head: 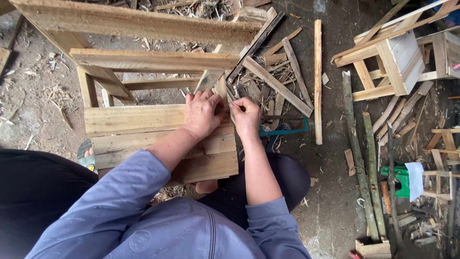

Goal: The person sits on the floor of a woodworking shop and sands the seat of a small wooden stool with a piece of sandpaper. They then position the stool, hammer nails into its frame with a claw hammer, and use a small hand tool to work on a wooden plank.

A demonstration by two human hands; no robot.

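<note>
Planks (163,136) lie already side by side on the frame (153,60), left hand (203,115) pressing flat on them, right hand (245,117) beside it pinching something small (too small to tell), fixing apparently unfinished.

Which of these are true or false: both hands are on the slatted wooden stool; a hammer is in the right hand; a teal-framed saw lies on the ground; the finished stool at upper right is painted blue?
1. Both hands on the slatted stool: true; left hand lies flat, right hand pinches at its edge.
2. Hammer in right hand: false, none visible.
3. Teal-framed saw on the ground: true.
4. Upper-right stool blue: false, bare wood.
</note>
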